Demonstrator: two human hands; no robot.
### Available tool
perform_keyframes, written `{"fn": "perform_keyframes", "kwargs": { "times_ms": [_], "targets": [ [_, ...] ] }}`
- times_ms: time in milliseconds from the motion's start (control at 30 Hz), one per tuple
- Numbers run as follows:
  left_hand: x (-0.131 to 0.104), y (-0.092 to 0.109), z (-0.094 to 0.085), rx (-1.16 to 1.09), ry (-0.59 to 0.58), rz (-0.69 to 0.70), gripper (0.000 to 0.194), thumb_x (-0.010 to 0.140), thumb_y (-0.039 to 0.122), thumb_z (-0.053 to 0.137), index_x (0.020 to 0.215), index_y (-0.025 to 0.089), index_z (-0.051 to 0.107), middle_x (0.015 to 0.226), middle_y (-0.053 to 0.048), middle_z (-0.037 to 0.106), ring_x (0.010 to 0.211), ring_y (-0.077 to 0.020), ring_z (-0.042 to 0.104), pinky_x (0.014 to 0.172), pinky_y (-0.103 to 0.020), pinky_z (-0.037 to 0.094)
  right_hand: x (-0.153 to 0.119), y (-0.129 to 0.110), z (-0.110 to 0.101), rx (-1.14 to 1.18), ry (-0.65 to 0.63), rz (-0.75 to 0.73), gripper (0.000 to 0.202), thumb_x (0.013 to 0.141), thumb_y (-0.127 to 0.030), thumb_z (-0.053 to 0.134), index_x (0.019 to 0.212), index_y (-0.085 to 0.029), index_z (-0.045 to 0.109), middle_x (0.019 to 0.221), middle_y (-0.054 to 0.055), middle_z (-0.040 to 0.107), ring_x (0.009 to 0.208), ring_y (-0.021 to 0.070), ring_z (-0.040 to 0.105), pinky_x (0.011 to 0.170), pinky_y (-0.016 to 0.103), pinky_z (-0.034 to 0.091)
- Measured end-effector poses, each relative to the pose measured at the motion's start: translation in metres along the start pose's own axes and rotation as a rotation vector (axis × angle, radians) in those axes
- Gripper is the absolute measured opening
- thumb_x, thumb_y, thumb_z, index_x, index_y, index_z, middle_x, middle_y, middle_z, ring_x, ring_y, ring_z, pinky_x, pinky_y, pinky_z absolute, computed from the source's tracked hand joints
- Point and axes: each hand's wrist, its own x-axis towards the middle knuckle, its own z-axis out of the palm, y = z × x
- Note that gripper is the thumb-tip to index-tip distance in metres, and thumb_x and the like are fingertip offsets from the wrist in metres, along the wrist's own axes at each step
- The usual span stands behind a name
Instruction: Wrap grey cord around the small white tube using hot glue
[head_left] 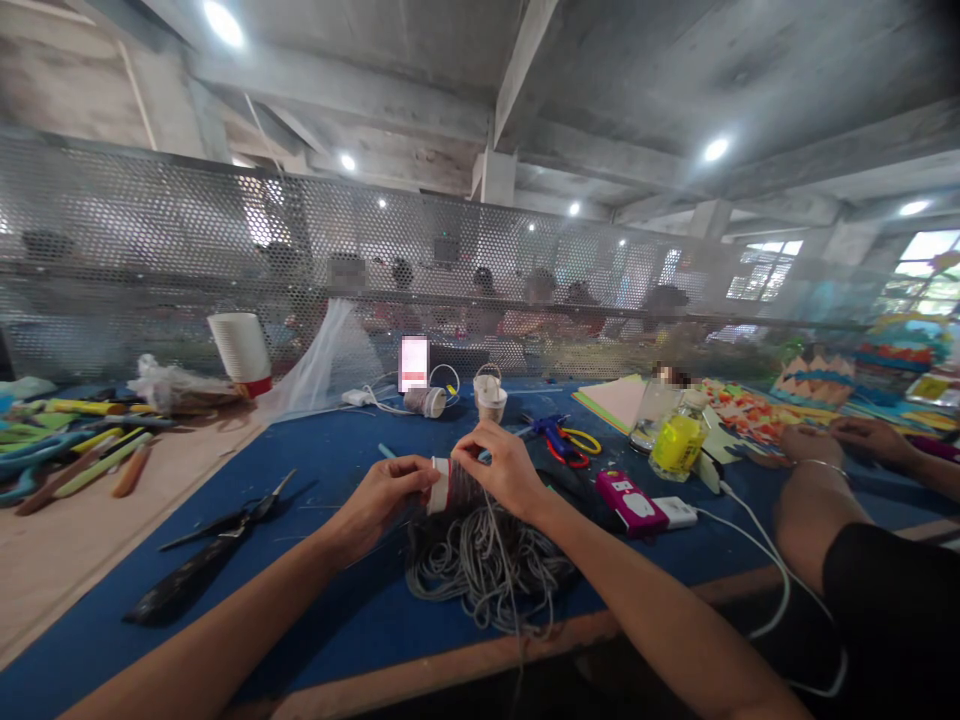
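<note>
My left hand [384, 502] grips the white rim of a paper cup [440, 487] lying on its side, its wall wrapped in grey-brown cord. At the cup's right, my right hand [504, 468] pinches a strand of the grey cord, fingers pressed together. From there the strand hangs down over a loose heap of grey cord [480, 572] on the blue table mat. Just beyond my hands stand an upright cup [490, 393] and a cord-wrapped cup [425, 402] on its side.
Black-handled scissors [225, 540] lie left, near several tools and stacked paper cups [240, 350]. A lit phone [414, 363] leans at the back. Right are a magenta box [631, 502], a bottle of yellow liquid [679, 442] and a co-worker's hands [814, 448]. Perforated panels [450, 250] line the back.
</note>
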Motion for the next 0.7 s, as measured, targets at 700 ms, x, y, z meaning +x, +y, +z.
{"fn": "perform_keyframes", "kwargs": {
  "times_ms": [700],
  "targets": [
    [-0.0005,-0.0006,-0.0003,0.015,-0.015,0.005,0.016,0.071,0.031,0.074,0.07,0.016,0.069,0.066,-0.001,0.061,0.058,-0.0117,0.05,0.058,-0.025,0.038,-0.0009,0.0034,0.0019,0.04,-0.037,-0.001,0.009,0.088,-0.023,0.059,0.083,-0.018,0.064,0.081,0.0,0.057,0.074,0.0102,0.055,0.069,0.022,0.044]
  ]
}}
